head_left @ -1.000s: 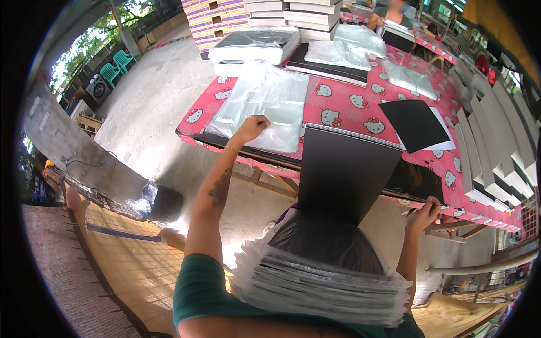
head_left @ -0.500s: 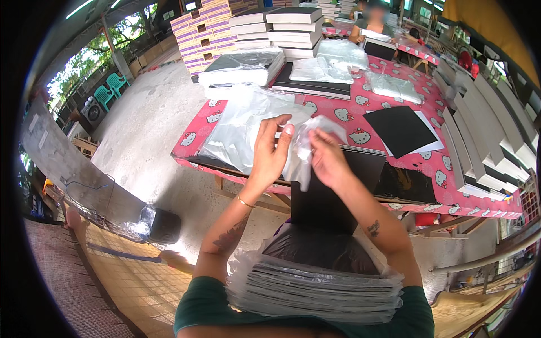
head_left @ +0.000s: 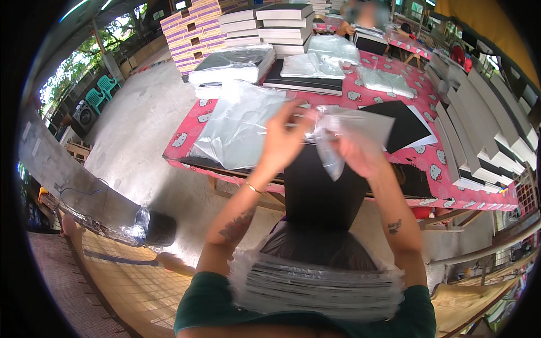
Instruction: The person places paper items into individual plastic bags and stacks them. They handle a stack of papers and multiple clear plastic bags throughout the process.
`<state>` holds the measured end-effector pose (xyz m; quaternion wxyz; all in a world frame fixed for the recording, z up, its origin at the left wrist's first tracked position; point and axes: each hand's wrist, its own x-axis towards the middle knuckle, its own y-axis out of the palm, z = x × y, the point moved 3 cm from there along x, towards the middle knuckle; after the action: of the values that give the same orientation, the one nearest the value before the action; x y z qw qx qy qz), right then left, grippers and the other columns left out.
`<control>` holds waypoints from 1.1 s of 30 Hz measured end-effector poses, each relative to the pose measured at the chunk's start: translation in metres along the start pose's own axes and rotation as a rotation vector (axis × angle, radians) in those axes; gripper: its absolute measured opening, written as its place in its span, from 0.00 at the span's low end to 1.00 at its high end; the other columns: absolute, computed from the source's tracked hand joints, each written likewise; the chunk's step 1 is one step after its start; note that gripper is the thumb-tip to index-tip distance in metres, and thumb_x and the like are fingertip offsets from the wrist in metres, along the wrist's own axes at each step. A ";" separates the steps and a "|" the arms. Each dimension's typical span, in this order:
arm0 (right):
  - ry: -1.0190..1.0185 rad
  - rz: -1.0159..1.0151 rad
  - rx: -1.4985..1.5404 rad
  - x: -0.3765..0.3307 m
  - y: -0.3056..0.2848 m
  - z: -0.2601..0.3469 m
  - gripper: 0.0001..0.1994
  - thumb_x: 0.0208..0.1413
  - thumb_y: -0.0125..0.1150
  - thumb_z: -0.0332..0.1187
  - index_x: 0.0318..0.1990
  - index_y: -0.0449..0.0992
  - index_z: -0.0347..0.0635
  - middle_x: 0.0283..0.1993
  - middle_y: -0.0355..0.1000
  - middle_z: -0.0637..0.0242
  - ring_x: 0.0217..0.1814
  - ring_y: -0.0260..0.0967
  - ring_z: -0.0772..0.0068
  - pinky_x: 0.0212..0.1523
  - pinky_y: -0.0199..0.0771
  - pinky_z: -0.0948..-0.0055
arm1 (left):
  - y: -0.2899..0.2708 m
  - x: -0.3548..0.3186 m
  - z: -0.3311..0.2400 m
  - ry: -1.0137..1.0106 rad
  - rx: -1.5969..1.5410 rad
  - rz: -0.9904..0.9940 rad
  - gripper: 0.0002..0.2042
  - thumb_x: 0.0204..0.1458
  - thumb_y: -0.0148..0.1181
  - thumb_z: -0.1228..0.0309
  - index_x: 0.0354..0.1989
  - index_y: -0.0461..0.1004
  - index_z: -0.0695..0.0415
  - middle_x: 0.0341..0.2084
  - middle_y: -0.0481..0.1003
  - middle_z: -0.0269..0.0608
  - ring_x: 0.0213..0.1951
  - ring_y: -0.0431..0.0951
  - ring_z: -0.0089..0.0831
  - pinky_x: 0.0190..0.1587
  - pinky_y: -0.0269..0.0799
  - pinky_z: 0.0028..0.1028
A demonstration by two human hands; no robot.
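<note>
A crumpled clear plastic bag is stretched out above the near edge of the table. My right hand grips it from below, fingers closed on the film. The blurred fingertips of my left hand pinch the bag's left side. Beneath both hands, a black board or cover stands tilted between my forearms. On my lap lies a thick stack of plastic-wrapped black items. To the left of my left hand, a pile of clear plastic sleeves is spread over the table.
The pink patterned table also bears a black sheet on white paper. Thick white-edged stacks line its right side. Stacked black-topped blocks and cartons stand at the back. Another person works at the far end.
Both hands and the plastic bag have shifted right and the bag has spread wider. My left hand, open beside the bag before, now has its fingertips on it. The view has turned slightly.
</note>
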<state>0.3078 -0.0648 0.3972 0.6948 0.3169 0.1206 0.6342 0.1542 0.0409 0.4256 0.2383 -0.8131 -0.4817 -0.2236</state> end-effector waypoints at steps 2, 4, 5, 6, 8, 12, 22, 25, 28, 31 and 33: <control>-0.044 -0.015 0.021 -0.002 0.024 -0.014 0.16 0.58 0.49 0.25 0.54 0.65 0.39 0.52 0.68 0.61 0.54 0.68 0.68 0.53 0.70 0.66 | 0.017 -0.011 -0.024 0.179 0.222 0.008 0.18 0.44 0.65 0.70 0.44 0.72 0.62 0.32 0.74 0.51 0.26 0.74 0.40 0.29 0.69 0.34; -0.223 -0.210 -0.277 -0.006 0.027 -0.016 0.15 0.59 0.50 0.28 0.54 0.66 0.41 0.53 0.68 0.63 0.54 0.68 0.69 0.51 0.71 0.64 | 0.021 -0.015 -0.030 0.306 0.355 -0.039 0.18 0.44 0.65 0.71 0.44 0.72 0.62 0.29 0.74 0.48 0.23 0.71 0.29 0.27 0.67 0.28; -0.196 -0.226 -0.195 -0.009 0.027 -0.014 0.16 0.58 0.51 0.26 0.54 0.66 0.40 0.53 0.68 0.62 0.53 0.69 0.68 0.51 0.71 0.65 | 0.021 -0.018 -0.032 0.266 0.319 -0.011 0.15 0.46 0.64 0.72 0.42 0.73 0.62 0.25 0.73 0.44 0.23 0.69 0.24 0.27 0.66 0.24; -0.169 -0.243 -0.114 -0.014 0.028 -0.010 0.16 0.57 0.52 0.25 0.54 0.66 0.38 0.53 0.68 0.60 0.53 0.69 0.67 0.51 0.71 0.66 | 0.017 -0.017 -0.022 0.211 0.192 0.042 0.13 0.48 0.62 0.74 0.42 0.73 0.62 0.23 0.72 0.39 0.23 0.69 0.22 0.28 0.66 0.23; -0.170 -0.139 -0.018 -0.019 0.031 -0.006 0.16 0.57 0.53 0.27 0.53 0.66 0.38 0.52 0.69 0.59 0.51 0.71 0.63 0.51 0.72 0.63 | 0.009 -0.011 -0.009 0.030 -0.153 0.174 0.08 0.57 0.56 0.70 0.39 0.75 0.61 0.17 0.68 0.31 0.23 0.69 0.18 0.26 0.66 0.21; -0.071 -0.064 0.452 -0.031 -0.015 0.000 0.12 0.61 0.47 0.31 0.49 0.69 0.38 0.50 0.70 0.54 0.51 0.70 0.61 0.53 0.71 0.55 | -0.025 0.005 0.009 -0.157 -0.133 0.108 0.10 0.58 0.55 0.67 0.40 0.75 0.60 0.20 0.72 0.33 0.25 0.70 0.17 0.26 0.66 0.20; -0.142 -0.070 0.074 -0.051 0.022 -0.003 0.15 0.60 0.52 0.32 0.53 0.68 0.36 0.54 0.68 0.60 0.56 0.66 0.63 0.57 0.67 0.58 | 0.005 -0.018 -0.026 0.026 0.041 0.089 0.14 0.58 0.55 0.63 0.30 0.73 0.65 0.19 0.66 0.28 0.25 0.60 0.16 0.25 0.57 0.20; -0.218 -0.077 0.318 -0.080 -0.005 0.025 0.16 0.60 0.52 0.36 0.52 0.69 0.36 0.55 0.68 0.58 0.57 0.66 0.60 0.58 0.66 0.58 | -0.042 0.006 0.017 0.064 0.189 -0.234 0.15 0.58 0.54 0.65 0.27 0.72 0.66 0.13 0.62 0.37 0.20 0.58 0.20 0.21 0.57 0.26; -0.437 -0.589 0.190 -0.118 -0.056 0.079 0.17 0.59 0.54 0.38 0.50 0.70 0.36 0.53 0.69 0.59 0.56 0.66 0.62 0.59 0.65 0.61 | -0.150 0.045 0.109 -0.463 0.057 -0.380 0.16 0.61 0.47 0.65 0.27 0.71 0.65 0.19 0.70 0.42 0.22 0.66 0.30 0.27 0.66 0.27; -0.615 -0.445 0.053 -0.139 -0.002 0.129 0.15 0.58 0.56 0.36 0.49 0.71 0.36 0.48 0.71 0.60 0.53 0.68 0.66 0.59 0.64 0.65 | -0.241 0.061 0.074 0.231 -0.164 -1.130 0.11 0.60 0.43 0.71 0.34 0.67 0.67 0.35 0.68 0.48 0.33 0.70 0.36 0.34 0.69 0.31; -0.797 -0.748 -0.345 -0.145 -0.007 0.125 0.16 0.58 0.56 0.35 0.50 0.70 0.35 0.49 0.71 0.60 0.52 0.68 0.68 0.58 0.63 0.67 | -0.172 0.063 0.047 0.477 0.486 -1.073 0.09 0.59 0.43 0.72 0.35 0.66 0.67 0.37 0.67 0.52 0.34 0.70 0.41 0.37 0.68 0.35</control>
<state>0.3599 -0.2399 0.4552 0.9055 0.3495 -0.1518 0.1870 0.0346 0.1843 0.4556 0.3713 -0.3092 -0.7930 -0.3711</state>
